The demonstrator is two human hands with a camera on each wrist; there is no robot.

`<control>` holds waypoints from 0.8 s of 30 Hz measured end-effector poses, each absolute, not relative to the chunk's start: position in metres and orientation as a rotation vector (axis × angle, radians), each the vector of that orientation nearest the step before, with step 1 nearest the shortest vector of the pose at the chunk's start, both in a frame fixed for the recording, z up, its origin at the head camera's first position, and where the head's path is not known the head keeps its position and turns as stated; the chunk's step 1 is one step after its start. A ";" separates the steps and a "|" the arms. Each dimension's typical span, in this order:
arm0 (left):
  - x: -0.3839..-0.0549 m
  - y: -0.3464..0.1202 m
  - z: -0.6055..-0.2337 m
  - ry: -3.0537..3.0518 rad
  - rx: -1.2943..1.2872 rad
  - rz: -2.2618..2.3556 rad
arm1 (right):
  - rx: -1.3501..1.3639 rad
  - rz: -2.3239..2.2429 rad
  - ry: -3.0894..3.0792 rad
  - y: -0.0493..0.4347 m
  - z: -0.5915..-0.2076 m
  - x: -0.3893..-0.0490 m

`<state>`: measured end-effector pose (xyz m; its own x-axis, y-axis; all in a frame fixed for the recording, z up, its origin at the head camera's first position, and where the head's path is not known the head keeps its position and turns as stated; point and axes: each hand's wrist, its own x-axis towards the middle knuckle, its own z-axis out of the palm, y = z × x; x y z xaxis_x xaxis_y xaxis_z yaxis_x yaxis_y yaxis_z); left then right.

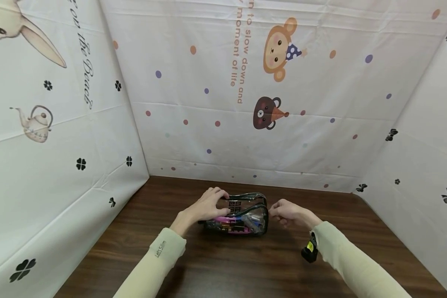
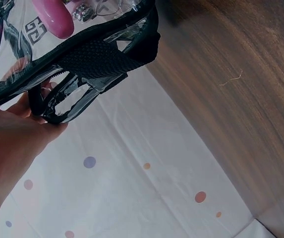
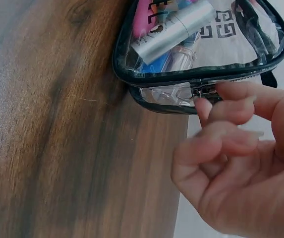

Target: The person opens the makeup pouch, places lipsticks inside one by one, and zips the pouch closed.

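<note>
A clear plastic cosmetic pouch [image 1: 242, 227] with black trim lies on the wooden table, filled with small items. Through its wall in the right wrist view show a silver tube [image 3: 174, 32] and something pink [image 3: 142, 17]. My left hand [image 1: 206, 207] grips the pouch's upper left part, thumb in front and fingers behind. At the right end, my right hand [image 1: 288, 212] has its fingers curled and pinches the zipper pull [image 3: 204, 91] between thumb and index finger. The pull itself is partly covered by the fingertips.
Brown wooden table [image 1: 238, 269] surrounds the pouch. White printed cloth walls [image 1: 223, 140] rise along the back and both sides. A black device with a yellow label [image 1: 310, 248] is at the right wrist.
</note>
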<state>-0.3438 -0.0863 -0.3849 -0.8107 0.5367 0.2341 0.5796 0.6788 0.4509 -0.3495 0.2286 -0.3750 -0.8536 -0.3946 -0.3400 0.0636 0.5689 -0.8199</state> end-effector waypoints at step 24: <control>-0.344 -0.083 -0.385 -2.805 -0.923 -0.769 | -0.712 -1.095 2.598 0.237 -0.385 -0.352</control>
<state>-0.3438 -0.0830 -0.3850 -0.8133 0.5321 0.2351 0.5777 0.6906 0.4351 -0.3522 0.2369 -0.3847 -0.8545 -0.5188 -0.0248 -0.3445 0.6019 -0.7204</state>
